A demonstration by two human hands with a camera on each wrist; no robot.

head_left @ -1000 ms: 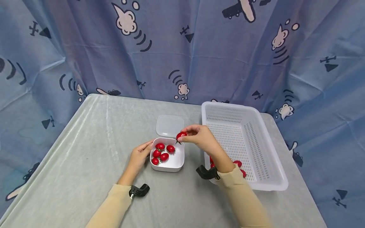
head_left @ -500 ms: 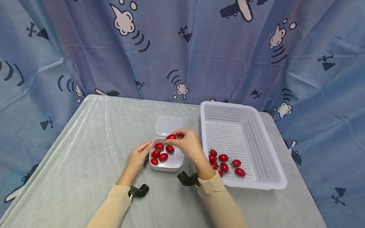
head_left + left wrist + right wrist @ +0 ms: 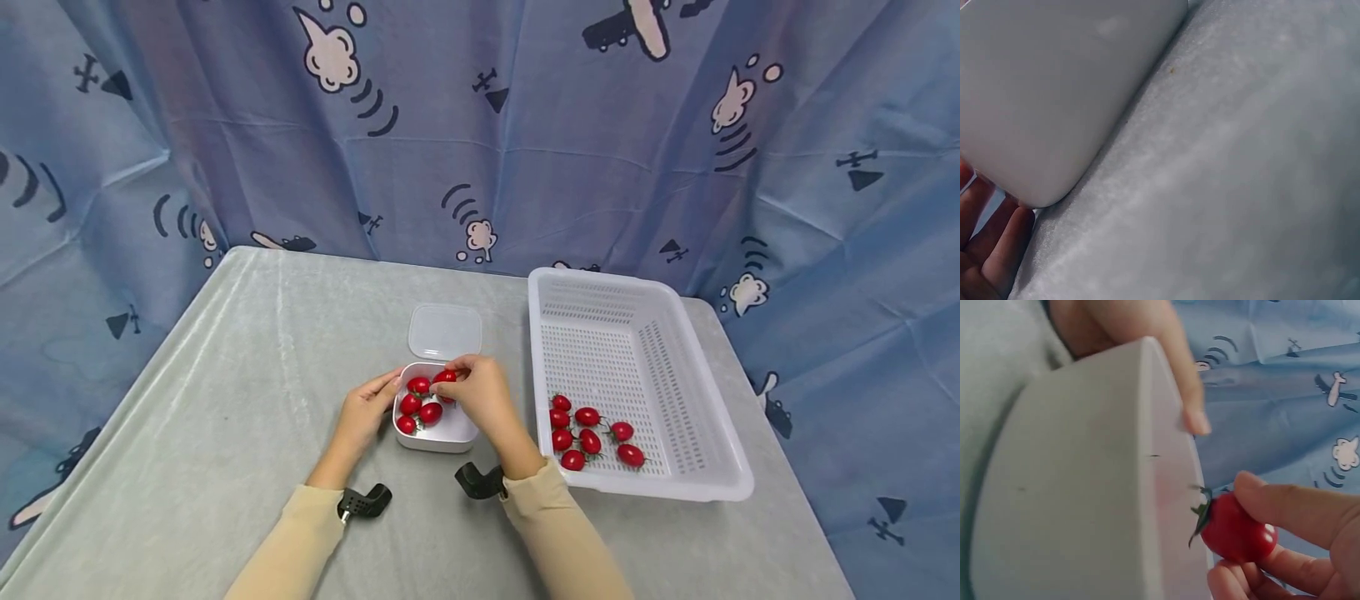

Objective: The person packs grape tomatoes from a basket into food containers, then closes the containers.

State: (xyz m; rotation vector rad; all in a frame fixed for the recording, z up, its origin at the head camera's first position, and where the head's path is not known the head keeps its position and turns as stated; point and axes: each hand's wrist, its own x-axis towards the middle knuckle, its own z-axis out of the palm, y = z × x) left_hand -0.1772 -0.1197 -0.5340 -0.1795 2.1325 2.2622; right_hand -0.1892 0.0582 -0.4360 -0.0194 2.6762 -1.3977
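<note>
A small white plastic box [image 3: 437,446] stands on the cloth-covered table with several red cherry tomatoes [image 3: 431,413] along its left part. My left hand [image 3: 367,413] holds the box at its left side, thumb at the rim; in the left wrist view its fingers [image 3: 1007,240] reach the box's lower corner. My right hand [image 3: 483,396] pinches a cherry tomato [image 3: 1238,530] between thumb and fingers, low over the back right of the box. In the right wrist view, the tomato's green stem end points toward the box wall [image 3: 1072,469].
A translucent lid [image 3: 446,331] lies just behind the box. To the right stands a large white perforated basket [image 3: 716,400], with several cherry tomatoes [image 3: 589,441] near its front left corner. A blue printed curtain [image 3: 420,150] hangs behind the table.
My right hand has carried the cherry tomato leftward from beside the box's right back corner and lowered it over the box. The left hand has stayed at the box's side.
</note>
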